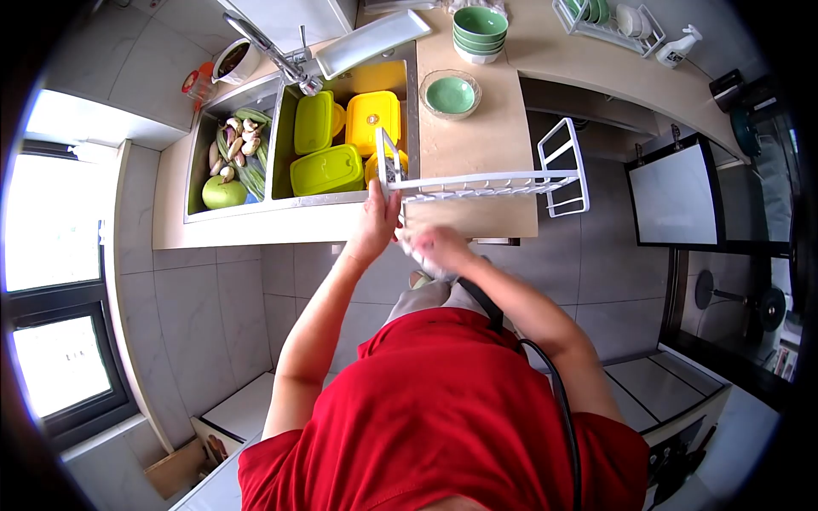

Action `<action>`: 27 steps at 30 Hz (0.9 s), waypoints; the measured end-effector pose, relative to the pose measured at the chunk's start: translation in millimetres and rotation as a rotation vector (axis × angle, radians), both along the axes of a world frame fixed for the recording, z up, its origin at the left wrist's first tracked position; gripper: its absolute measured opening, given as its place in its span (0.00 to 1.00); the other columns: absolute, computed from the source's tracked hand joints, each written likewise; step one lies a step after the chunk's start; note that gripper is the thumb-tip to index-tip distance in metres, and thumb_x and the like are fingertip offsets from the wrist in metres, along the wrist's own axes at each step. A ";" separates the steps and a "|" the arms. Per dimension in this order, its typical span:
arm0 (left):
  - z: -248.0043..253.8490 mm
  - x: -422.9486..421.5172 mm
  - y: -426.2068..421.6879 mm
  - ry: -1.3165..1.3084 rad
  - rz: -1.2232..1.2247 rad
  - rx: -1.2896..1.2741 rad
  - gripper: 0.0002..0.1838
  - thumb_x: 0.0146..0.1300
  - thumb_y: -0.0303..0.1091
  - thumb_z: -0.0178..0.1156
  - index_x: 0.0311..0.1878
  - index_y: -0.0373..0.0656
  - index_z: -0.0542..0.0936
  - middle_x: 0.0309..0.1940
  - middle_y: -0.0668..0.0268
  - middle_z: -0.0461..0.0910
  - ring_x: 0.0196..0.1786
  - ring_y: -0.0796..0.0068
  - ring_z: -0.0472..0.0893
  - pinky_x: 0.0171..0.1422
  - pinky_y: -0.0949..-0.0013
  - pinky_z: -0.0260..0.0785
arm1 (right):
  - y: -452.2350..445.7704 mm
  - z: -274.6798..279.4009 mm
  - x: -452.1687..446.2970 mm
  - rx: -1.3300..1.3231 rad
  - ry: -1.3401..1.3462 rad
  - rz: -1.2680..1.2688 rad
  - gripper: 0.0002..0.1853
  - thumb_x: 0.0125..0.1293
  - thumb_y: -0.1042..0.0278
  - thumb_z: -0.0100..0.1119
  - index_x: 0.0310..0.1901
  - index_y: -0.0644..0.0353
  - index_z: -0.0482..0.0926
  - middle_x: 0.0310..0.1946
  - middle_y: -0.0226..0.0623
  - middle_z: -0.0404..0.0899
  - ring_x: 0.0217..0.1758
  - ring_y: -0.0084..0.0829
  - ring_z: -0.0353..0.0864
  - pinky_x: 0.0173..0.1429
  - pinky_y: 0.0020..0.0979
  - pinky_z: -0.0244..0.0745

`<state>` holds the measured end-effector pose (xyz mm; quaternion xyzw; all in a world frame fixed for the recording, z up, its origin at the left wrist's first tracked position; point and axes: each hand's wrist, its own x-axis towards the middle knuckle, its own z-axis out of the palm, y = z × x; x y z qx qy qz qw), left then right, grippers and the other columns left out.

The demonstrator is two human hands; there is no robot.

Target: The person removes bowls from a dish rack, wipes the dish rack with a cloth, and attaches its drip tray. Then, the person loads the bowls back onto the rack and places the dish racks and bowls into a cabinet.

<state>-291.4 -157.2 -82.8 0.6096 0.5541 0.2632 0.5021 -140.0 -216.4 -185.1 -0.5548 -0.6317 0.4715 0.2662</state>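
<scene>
A white wire rack (486,182) is held up over the counter's front edge, its far end reaching past the counter to the right. My left hand (375,223) grips the rack's left end, fingers wrapped round the frame. Just right of it and lower, my right hand (443,249) is blurred by motion, closed round a whitish cloth (423,258) beside the rack's left end. Behind the rack's left end, yellow-green containers (327,171) and a yellow container (372,121) lie in the sink's right basin.
Vegetables (247,140) fill the left basin (202,162). A white tray (373,44) lies behind the sink near the faucet (294,64). On the counter (477,145) are a green bowl in a glass bowl (450,95) and stacked bowls (479,34). A dish rack (609,30) and spray bottle (679,47) stand back right.
</scene>
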 end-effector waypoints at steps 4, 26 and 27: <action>-0.1 -2.1 6.4 -0.007 -0.028 -0.005 0.13 0.68 0.36 0.48 0.37 0.37 0.58 0.23 0.57 0.74 0.20 0.72 0.77 0.14 0.71 0.70 | -17.4 -12.0 19.1 -0.049 -0.018 -0.116 0.11 0.54 0.62 0.57 0.38 0.51 0.82 0.27 0.40 0.80 0.29 0.39 0.80 0.35 0.35 0.73; 5.4 -1.1 6.7 0.039 0.008 -0.052 0.14 0.68 0.38 0.49 0.39 0.38 0.59 0.22 0.57 0.75 0.20 0.71 0.78 0.15 0.71 0.67 | 11.6 -1.2 0.6 0.213 -0.130 0.234 0.19 0.57 0.67 0.53 0.52 0.46 0.74 0.42 0.39 0.76 0.39 0.42 0.79 0.41 0.40 0.75; 4.9 -1.2 6.8 0.054 0.009 -0.081 0.14 0.68 0.38 0.49 0.39 0.38 0.59 0.21 0.57 0.75 0.20 0.70 0.78 0.15 0.70 0.67 | 12.1 -0.7 -6.6 0.248 -0.086 0.282 0.20 0.57 0.67 0.52 0.53 0.46 0.74 0.42 0.39 0.76 0.38 0.43 0.79 0.41 0.40 0.75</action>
